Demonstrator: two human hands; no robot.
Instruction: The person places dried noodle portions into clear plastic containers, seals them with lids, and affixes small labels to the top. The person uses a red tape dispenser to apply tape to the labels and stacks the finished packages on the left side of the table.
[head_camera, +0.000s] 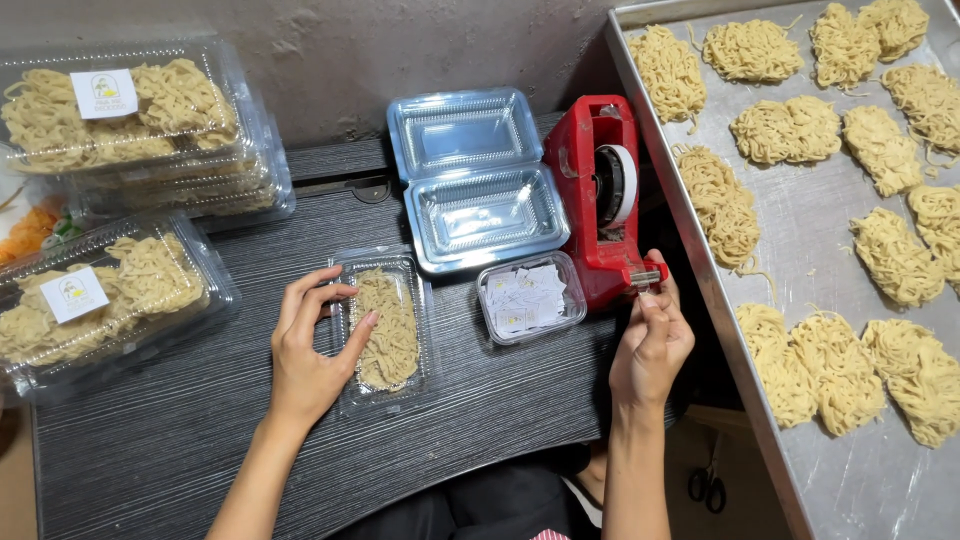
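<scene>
From the head camera, the left hand (305, 355) rests flat on a closed clear box of noodles (388, 328) lying on the dark tabletop (180, 440), its grip released, fingers spread over the lid. The right hand (652, 345) pinches the tape end at the front of the red tape dispenser (598, 200). An open empty box (475, 178) sits behind, a small tub of labels (530, 297) beside the dispenser, and a metal tray (800, 230) of noodle nests to the right.
</scene>
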